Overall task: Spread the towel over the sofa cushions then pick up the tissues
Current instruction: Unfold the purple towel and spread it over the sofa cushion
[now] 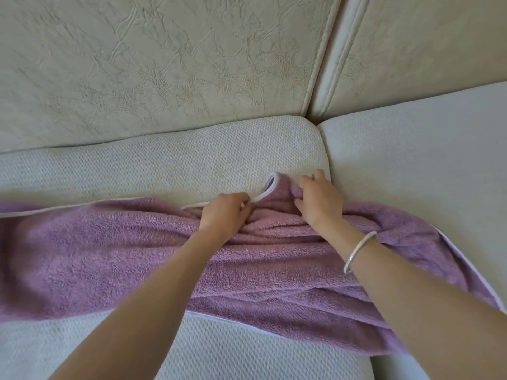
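Soft, even daylight; edges blurred and bent by the wide lens.

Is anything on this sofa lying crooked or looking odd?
The purple towel lies bunched in folds across the seat cushion, not flat. The left hand and right hand grip its upper edge.

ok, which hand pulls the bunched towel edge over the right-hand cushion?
Right, probably: the right hand grips the bunched towel next to the cushion gap; the left hand pinches the hem farther from it.

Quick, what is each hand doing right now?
Left hand: pinches the white edge of the towel.
Right hand: grips a bunch of the towel.
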A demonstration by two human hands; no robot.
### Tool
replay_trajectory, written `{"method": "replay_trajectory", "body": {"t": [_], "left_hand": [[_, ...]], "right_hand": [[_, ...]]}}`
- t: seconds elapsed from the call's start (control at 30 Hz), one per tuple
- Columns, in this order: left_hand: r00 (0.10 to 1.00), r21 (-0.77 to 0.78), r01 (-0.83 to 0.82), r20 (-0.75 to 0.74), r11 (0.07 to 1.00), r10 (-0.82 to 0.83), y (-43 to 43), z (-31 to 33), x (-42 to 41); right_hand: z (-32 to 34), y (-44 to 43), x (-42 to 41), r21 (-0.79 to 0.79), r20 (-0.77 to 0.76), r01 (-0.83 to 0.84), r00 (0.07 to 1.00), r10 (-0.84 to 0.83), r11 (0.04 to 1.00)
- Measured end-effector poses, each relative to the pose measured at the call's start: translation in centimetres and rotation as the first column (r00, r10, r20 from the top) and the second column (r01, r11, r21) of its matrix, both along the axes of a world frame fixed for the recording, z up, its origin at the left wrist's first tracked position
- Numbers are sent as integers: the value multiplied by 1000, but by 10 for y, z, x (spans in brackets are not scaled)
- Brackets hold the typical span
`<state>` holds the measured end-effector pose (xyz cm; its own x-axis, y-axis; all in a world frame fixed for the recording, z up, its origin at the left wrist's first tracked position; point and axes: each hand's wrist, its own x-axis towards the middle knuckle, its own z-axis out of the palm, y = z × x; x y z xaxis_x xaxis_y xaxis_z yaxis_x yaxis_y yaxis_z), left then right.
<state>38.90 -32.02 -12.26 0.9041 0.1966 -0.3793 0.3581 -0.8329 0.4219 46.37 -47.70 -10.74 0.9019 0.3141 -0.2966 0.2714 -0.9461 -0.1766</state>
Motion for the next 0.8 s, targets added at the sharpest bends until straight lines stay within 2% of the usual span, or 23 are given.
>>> {"method": "replay_trajectory", "body": {"t": [0.13,0.27,0.37,0.53,0.8], "left_hand": [[954,-53,-170,241,984,177,-19,18,24],[919,-105,-177,339,979,202,-52,38,54],[939,-138,-109,310,984,148,-88,46,74],[984,-162,-26,169,986,53,-159,52,103],[988,-144,17,154,989,5,-262,52,164]], "right_hand": [[7,-15,14,123,71,88,993,-97,989],[19,-45,34,191,143,150,974,-179,970],[29,-80,51,182,183,175,961,-208,968],[42,-150,80,150,183,163,965,-189,975],[46,-255,131,146,194,165,962,-192,975]]}}
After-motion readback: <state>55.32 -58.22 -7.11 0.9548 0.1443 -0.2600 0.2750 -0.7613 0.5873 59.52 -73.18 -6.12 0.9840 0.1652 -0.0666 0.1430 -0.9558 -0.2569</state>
